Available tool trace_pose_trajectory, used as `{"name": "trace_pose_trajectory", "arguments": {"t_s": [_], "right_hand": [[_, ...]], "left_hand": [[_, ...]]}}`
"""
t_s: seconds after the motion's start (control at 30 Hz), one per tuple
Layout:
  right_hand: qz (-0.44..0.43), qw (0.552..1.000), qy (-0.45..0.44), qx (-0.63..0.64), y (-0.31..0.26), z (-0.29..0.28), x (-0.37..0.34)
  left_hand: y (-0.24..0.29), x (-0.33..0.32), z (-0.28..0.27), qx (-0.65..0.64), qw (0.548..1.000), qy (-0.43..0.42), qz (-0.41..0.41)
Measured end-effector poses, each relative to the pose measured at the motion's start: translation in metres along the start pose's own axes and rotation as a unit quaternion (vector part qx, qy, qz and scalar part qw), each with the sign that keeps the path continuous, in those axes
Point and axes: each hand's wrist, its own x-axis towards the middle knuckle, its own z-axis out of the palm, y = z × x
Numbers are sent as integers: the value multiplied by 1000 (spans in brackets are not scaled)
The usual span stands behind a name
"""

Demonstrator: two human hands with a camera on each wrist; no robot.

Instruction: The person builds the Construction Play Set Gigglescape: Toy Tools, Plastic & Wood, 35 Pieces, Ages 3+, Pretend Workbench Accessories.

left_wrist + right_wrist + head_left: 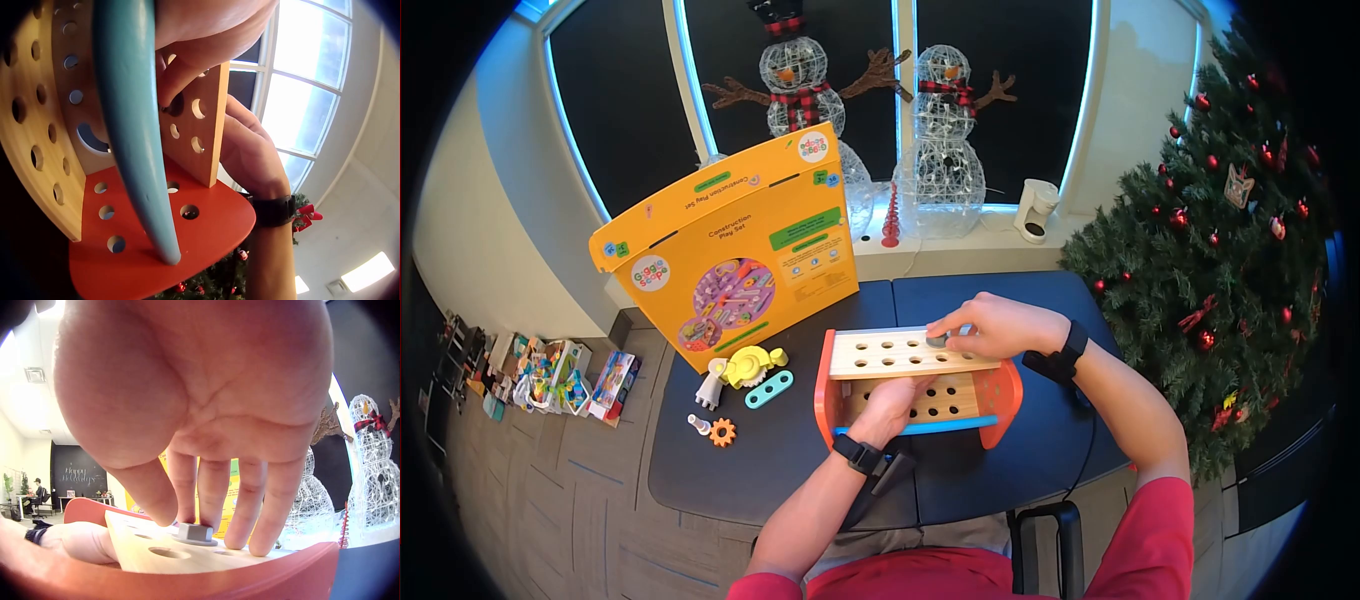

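A toy workbench with red end panels (824, 385), a blue rail (930, 427) and two pale wooden boards with holes stands on the table. My right hand (1000, 325) is over the upper board (870, 347). Its thumb and fingers close around a grey hex-headed bolt (195, 531) seated at that board. From the front, my left hand (885, 410) reaches between the upper board and the lower board (970, 400). In the left wrist view its fingers (181, 78) bend against the underside, at a dark round spot; I cannot tell whether they hold a piece there.
Left of the bench lie a yellow toy piece (750, 367), a teal strip with holes (769, 390), an orange gear (722, 432) and a pale screw (698, 424). A big yellow box (750, 235) stands behind them. A decorated tree (1200, 260) rises at the right.
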Motion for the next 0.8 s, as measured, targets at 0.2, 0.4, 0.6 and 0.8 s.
{"name": "trace_pose_trajectory", "arguments": {"t_s": [0.2, 0.4, 0.6, 0.8], "right_hand": [[0, 1000, 2, 2, 0, 0, 0], [-8, 1000, 10, -4, -2, -1, 0], [-8, 1000, 19, -1, -5, -1, -2], [-15, 1000, 19, -1, -5, -3, 0]], "left_hand": [[3, -5, 5, 25, 999, 39, 3], [4, -2, 5, 105, 994, 4, 6], [5, -5, 14, 136, 990, -27, 4], [9, -10, 21, 117, 993, 2, 8]]}}
